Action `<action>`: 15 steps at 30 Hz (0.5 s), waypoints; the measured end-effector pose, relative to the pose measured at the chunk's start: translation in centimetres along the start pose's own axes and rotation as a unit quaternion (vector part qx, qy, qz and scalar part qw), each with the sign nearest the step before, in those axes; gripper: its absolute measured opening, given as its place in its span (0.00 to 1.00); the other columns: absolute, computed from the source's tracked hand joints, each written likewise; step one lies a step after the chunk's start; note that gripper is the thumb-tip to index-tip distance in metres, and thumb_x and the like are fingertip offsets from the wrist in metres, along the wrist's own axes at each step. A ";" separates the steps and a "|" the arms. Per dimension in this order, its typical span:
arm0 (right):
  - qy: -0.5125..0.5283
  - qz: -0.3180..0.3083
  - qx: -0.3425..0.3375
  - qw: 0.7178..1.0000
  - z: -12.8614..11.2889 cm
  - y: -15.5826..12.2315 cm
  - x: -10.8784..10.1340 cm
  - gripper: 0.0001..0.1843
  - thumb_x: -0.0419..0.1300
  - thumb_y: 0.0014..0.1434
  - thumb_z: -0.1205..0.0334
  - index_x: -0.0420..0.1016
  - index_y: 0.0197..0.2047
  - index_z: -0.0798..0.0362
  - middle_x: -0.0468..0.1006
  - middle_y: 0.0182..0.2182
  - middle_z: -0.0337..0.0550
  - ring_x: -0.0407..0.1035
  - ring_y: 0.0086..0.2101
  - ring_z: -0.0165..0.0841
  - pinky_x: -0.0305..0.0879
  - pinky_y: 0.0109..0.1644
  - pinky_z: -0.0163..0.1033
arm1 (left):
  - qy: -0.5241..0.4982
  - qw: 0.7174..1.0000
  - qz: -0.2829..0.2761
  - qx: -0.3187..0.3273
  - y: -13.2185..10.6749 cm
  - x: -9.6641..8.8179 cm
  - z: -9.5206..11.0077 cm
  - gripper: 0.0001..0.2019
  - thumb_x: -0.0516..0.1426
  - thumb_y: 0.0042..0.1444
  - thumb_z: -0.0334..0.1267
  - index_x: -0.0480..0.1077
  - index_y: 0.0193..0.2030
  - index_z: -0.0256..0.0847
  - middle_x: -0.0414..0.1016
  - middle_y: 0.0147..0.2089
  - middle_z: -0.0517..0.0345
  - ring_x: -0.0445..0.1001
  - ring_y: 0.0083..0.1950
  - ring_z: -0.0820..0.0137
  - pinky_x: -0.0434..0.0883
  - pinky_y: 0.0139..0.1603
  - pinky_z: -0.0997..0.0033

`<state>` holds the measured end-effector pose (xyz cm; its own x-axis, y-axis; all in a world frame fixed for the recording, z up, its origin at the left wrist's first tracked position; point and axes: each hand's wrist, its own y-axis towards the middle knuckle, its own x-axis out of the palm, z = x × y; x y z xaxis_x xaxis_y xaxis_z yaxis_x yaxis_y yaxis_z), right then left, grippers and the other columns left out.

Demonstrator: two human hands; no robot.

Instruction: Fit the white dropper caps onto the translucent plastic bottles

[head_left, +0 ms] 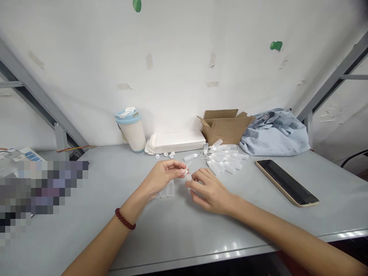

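My left hand (163,175) is pinched shut on a small white cap with a thin strap, held over the grey table (178,222). My right hand (209,189) is closed round a small clear plastic bottle (188,178), its top meeting the cap in the left fingers. Under my left hand stand a few small clear bottles (167,190) in a row. Just beyond my right hand lies a heap of several more small clear bottles (225,157). A few loose white caps (165,155) lie behind my hands.
A cup with a blue lid (131,130) and a stack of white trays (176,141) stand by the wall, next to an open cardboard box (225,125) and a blue cloth bag (274,132). A phone (286,182) lies at right.
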<state>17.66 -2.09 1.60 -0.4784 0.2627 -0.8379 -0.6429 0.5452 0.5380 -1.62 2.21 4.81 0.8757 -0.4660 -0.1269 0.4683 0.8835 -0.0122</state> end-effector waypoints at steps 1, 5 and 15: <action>-0.002 -0.008 0.000 1.000 0.1 0.0 0.1 0.09 0.52 0.55 0.70 0.70 0.39 0.55 0.65 0.33 0.47 0.57 0.34 0.36 0.57 0.38 0.41 | 0.004 1.000 -0.004 0.002 0.0 0.0 0.0 0.11 0.61 0.49 0.41 0.74 0.38 0.38 0.77 0.41 0.52 0.74 0.44 0.63 0.70 0.49 0.61; -0.007 -0.028 0.002 1.000 0.2 0.0 0.3 0.08 0.52 0.55 0.70 0.70 0.38 0.55 0.66 0.33 0.47 0.57 0.35 0.36 0.57 0.39 0.40 | 0.024 0.999 -0.025 0.007 0.1 0.1 -0.1 0.10 0.61 0.50 0.40 0.74 0.38 0.39 0.77 0.40 0.53 0.74 0.44 0.64 0.69 0.49 0.64; 0.004 -0.051 -0.001 0.999 0.4 -0.1 0.9 0.10 0.52 0.55 0.70 0.70 0.39 0.54 0.67 0.34 0.48 0.59 0.37 0.37 0.58 0.41 0.42 | 0.075 0.995 -0.063 0.012 -0.1 -0.1 0.3 0.09 0.59 0.50 0.37 0.74 0.38 0.39 0.78 0.41 0.53 0.73 0.47 0.62 0.67 0.52 0.61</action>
<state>17.53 -1.61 0.78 -0.4156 0.2003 -0.8872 -0.6896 0.5666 0.4509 -1.76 2.16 5.14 0.7832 -0.5590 -0.2723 0.5778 0.8161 -0.0136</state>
